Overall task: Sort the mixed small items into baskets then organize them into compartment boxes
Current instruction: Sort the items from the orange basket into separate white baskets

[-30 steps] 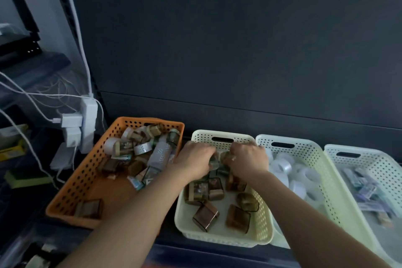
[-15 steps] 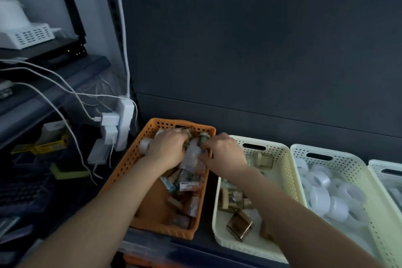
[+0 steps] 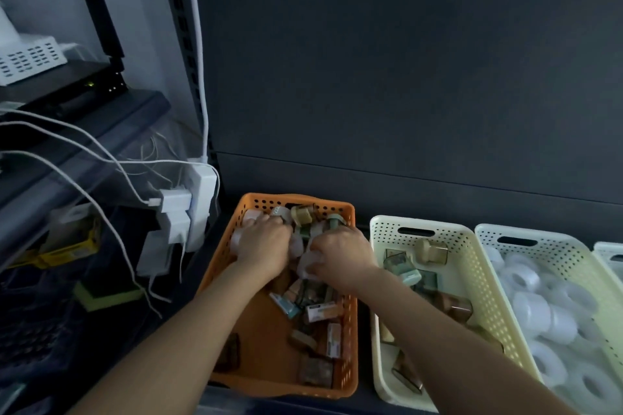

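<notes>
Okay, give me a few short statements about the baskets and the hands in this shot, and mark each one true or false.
1. The left hand and the right hand are both in the orange perforated plastic basket. True.
2. The cream perforated plastic basket stands to the left of the orange one. False: it stands just to its right.
3. The pale perforated basket beyond the cream one holds white tape rolls. True.
4. The white power strip lies inside the cream basket. False: it stands outside the baskets, left of the orange one, with white adapters plugged in.
</notes>
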`<action>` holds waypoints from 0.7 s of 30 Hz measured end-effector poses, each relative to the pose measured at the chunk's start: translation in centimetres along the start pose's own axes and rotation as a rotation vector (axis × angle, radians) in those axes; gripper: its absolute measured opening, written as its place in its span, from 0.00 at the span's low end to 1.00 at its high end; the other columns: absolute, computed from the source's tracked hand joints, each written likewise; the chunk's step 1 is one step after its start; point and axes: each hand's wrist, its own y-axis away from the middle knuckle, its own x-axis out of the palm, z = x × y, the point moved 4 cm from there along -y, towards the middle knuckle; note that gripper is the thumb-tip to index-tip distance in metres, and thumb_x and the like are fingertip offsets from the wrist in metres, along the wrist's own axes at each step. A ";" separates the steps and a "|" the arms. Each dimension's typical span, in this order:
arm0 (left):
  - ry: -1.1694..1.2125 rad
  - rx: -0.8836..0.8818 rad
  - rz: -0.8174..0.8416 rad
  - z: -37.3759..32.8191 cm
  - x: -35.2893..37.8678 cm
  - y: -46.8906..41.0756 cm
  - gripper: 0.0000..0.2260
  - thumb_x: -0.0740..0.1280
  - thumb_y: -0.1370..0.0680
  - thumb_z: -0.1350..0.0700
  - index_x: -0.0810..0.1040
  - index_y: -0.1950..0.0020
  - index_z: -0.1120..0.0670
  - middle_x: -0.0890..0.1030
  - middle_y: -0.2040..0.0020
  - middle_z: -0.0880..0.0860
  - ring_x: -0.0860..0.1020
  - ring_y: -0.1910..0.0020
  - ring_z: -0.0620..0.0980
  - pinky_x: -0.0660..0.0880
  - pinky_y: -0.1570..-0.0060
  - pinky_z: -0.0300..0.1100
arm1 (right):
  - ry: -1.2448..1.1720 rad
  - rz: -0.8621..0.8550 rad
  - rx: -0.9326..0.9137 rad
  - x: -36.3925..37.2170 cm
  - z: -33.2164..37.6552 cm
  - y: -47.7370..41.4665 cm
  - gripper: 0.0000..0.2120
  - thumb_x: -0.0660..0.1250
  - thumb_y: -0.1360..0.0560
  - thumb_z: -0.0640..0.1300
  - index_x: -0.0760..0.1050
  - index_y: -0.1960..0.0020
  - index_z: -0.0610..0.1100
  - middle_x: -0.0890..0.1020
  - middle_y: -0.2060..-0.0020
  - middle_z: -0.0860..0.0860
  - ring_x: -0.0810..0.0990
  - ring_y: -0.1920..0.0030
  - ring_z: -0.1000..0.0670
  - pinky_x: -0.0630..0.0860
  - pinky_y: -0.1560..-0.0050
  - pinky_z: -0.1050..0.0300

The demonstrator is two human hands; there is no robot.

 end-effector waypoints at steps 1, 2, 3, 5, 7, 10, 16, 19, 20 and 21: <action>0.049 -0.004 0.000 0.0 -0.3 -0.3 0.10 0.63 0.23 0.57 0.79 0.44 0.49 0.78 0.44 0.50 0.73 0.41 0.53 0.67 0.44 0.46 | -0.064 -0.025 0.037 -0.2 -0.2 0.0 0.12 0.66 0.29 0.52 0.79 0.49 0.47 0.80 0.52 0.49 0.77 0.47 0.47 0.69 0.50 0.56; 0.115 -0.009 -0.001 0.1 -0.7 -0.5 0.09 0.64 0.23 0.56 0.79 0.45 0.49 0.79 0.45 0.50 0.74 0.43 0.52 0.67 0.46 0.45 | -0.127 -0.052 0.074 -0.4 -0.4 0.0 0.12 0.66 0.29 0.51 0.78 0.50 0.47 0.80 0.53 0.49 0.78 0.49 0.47 0.71 0.52 0.57; 0.199 -0.021 -0.007 0.2 -1.2 -0.8 0.07 0.65 0.23 0.56 0.79 0.47 0.49 0.79 0.46 0.50 0.75 0.45 0.52 0.70 0.46 0.45 | -0.181 -0.075 0.106 -0.7 -0.7 0.0 0.12 0.66 0.29 0.51 0.78 0.49 0.47 0.79 0.53 0.49 0.78 0.49 0.47 0.72 0.54 0.57; 0.386 -0.058 -0.023 0.3 -2.4 -1.4 0.03 0.68 0.23 0.54 0.79 0.50 0.50 0.80 0.49 0.49 0.77 0.50 0.51 0.74 0.50 0.47 | -0.267 -0.123 0.152 -1.4 -1.4 0.4 0.13 0.68 0.29 0.51 0.78 0.47 0.47 0.78 0.51 0.50 0.78 0.50 0.47 0.74 0.55 0.56; 0.534 -0.050 -0.067 -0.3 -3.6 -2.1 0.02 0.70 0.24 0.54 0.78 0.53 0.50 0.79 0.51 0.47 0.77 0.53 0.48 0.75 0.55 0.46 | -0.330 -0.215 0.205 -2.5 -2.4 1.3 0.14 0.70 0.30 0.51 0.77 0.47 0.47 0.78 0.51 0.50 0.78 0.51 0.48 0.74 0.56 0.56; 0.698 0.040 -0.178 -3.1 -5.7 -2.8 0.06 0.73 0.27 0.53 0.78 0.55 0.49 0.77 0.55 0.44 0.75 0.57 0.44 0.71 0.60 0.39 | -0.356 -0.418 0.290 -4.5 -4.4 3.3 0.14 0.72 0.31 0.51 0.76 0.49 0.46 0.78 0.54 0.51 0.77 0.56 0.49 0.75 0.58 0.52; 0.803 0.253 -0.234 -13.0 -7.8 -2.8 0.07 0.75 0.29 0.54 0.78 0.58 0.51 0.74 0.62 0.42 0.73 0.62 0.43 0.66 0.65 0.37 | -0.262 -0.598 0.537 -6.9 -11.6 9.9 0.14 0.75 0.33 0.49 0.72 0.54 0.47 0.75 0.59 0.55 0.74 0.57 0.50 0.66 0.63 0.56; 0.773 0.325 -0.198 -18.8 -7.6 -2.6 0.07 0.74 0.29 0.54 0.79 0.56 0.53 0.77 0.57 0.46 0.75 0.57 0.48 0.70 0.61 0.44 | -0.188 -0.543 0.641 -6.9 -15.6 13.8 0.16 0.74 0.32 0.52 0.73 0.52 0.46 0.76 0.57 0.53 0.74 0.53 0.48 0.64 0.61 0.56; 0.758 0.349 -0.180 -20.7 -7.4 -2.5 0.07 0.74 0.28 0.54 0.79 0.54 0.53 0.78 0.55 0.46 0.75 0.55 0.48 0.71 0.60 0.44 | -0.161 -0.517 0.671 -6.8 -16.8 15.1 0.17 0.74 0.32 0.53 0.73 0.50 0.46 0.77 0.55 0.52 0.74 0.51 0.48 0.65 0.59 0.55; 0.738 0.376 -0.159 -22.6 -7.1 -2.3 0.07 0.73 0.27 0.53 0.79 0.54 0.52 0.77 0.54 0.45 0.74 0.55 0.48 0.70 0.60 0.43 | -0.120 -0.492 0.701 -6.7 -18.0 16.5 0.17 0.73 0.31 0.55 0.73 0.49 0.47 0.78 0.53 0.52 0.75 0.50 0.48 0.67 0.56 0.55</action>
